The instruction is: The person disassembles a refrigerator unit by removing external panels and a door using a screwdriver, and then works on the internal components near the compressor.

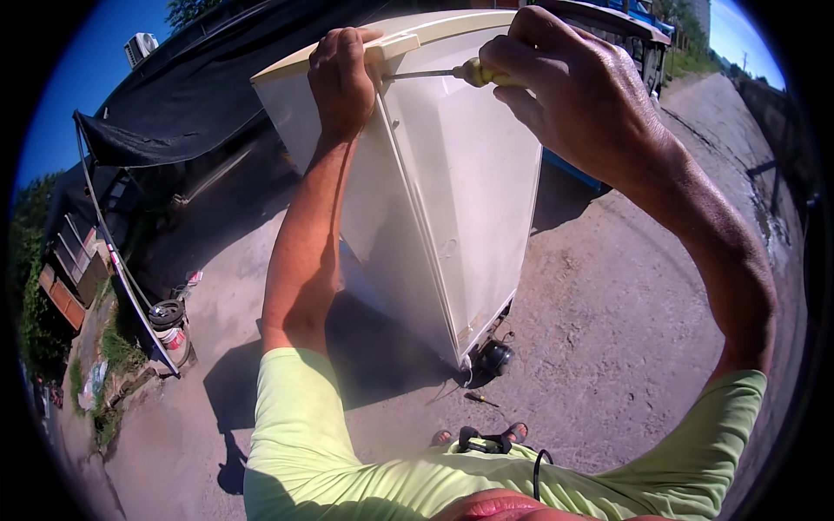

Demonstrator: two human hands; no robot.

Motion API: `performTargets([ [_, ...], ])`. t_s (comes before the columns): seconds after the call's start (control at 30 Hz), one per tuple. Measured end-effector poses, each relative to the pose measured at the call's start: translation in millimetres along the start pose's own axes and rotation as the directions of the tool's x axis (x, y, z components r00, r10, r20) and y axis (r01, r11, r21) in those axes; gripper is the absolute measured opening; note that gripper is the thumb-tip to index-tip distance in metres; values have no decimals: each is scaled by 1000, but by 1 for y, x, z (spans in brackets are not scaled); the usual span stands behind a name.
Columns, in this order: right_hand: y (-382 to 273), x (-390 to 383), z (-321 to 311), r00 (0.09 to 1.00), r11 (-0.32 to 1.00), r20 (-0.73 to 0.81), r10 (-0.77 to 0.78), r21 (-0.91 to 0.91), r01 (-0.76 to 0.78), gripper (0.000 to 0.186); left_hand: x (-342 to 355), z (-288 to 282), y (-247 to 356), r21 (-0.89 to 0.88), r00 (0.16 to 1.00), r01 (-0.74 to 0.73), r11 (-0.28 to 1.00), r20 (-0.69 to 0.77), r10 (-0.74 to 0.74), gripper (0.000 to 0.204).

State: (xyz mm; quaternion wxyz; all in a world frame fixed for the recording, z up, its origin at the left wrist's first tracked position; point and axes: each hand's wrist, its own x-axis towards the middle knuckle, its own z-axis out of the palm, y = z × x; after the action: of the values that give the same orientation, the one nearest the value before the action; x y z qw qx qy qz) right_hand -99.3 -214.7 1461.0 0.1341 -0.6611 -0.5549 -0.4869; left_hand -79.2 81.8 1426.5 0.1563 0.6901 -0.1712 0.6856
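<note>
In front of me stands a tall off-white refrigerator [478, 182], its cream top edge near my chest-high hands. My left hand [341, 82] is closed over the top corner, beside a short cream strip [401, 47] on that edge. A screwdriver [475, 73] with a yellowish handle is gripped in my right hand [582, 91]. Its shaft lies level, pointing left, and the tip meets the edge just under the strip by my left hand. Whether a screw sits at the tip is too small to tell. A black compressor [495, 357] shows at the refrigerator's lower back corner.
Another screwdriver [480, 398] lies on the concrete near my sandalled feet [517, 431]. At left, a black tarp [182, 113] hangs by a slanted pole [122, 252], with a wheel [167, 313] atop a bucket [172, 338]. A vehicle [650, 52] stands behind, at right.
</note>
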Motion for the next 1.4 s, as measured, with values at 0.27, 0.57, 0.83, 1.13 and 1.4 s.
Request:
performTargets([
  [0.27, 21, -14, 22, 988, 985, -71, -134, -119, 125, 24, 1, -1, 1, -13, 1000, -10, 1000, -1, 10, 55],
  [0.57, 18, -22, 28, 993, 998, -98, -64, -3, 64, 19, -1, -7, 0, -42, 997, 74, 996, 38, -72, 52],
  [0.83, 11, -19, 16, 1000, 997, 6, -22, -74, 22, 16, 4, -29, 5, -274, 964, 226, 935, 201, -175, 52],
  [1.13, 8, -15, 14, 980, 989, 132, 147, -47, -142, 23, -1, -25, 2, -269, 977, 190, 944, 149, -154, 56],
  [1.4, 16, -19, 18, 975, 978, -128, -182, -122, 166, 19, -4, -19, -1, -303, 980, 187, 934, 124, -156, 52],
])
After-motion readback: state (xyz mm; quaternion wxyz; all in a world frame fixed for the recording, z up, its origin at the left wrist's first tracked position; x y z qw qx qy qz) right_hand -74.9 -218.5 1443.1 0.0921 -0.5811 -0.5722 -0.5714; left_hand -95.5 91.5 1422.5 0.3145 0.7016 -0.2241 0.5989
